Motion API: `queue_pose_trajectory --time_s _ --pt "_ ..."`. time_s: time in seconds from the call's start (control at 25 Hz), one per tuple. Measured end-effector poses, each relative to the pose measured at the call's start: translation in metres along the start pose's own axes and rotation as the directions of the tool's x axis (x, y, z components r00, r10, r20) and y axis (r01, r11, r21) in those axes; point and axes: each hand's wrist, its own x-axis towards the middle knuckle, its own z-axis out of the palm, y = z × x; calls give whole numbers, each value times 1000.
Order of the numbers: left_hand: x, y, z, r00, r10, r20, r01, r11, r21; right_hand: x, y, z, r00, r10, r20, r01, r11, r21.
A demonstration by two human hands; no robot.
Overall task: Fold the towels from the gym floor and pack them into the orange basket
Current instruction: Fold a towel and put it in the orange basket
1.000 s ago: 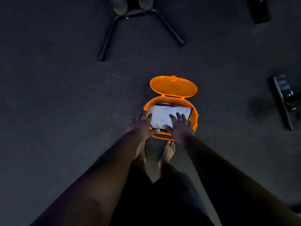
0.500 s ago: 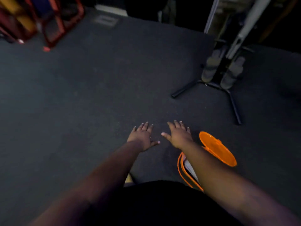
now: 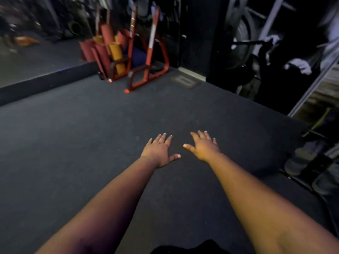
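both the left hand (image 3: 159, 151) and right hand (image 3: 204, 147) hover empty, fingers spread, over bare gym floor (image 3: 91, 125); next likely means finding another towel.

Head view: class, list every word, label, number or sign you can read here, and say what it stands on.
None can be read.
Red rack: its upright post carries a white band, too blurred to show any lettering.
Floor plate: raised marks, too blurred to read.
Left hand and right hand: no text, nothing held.
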Motion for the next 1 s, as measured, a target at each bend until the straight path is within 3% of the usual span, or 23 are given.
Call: queue_pose_trajectory --time_s 0.44,0.8,1.0 --pt "154 -178 -146 934 -267 -236 286 957 49 252 -133 -117 934 -318 -159 320 947 -14" --pt "298 -258 -222 907 -308 -287 332 942 38 433 -194 -197 888 -405 -216 404 913 -51" --pt "385 -347 -239 898 -323 -299 347 937 31 546 -251 -204 875 -427 -228 422 904 -73"
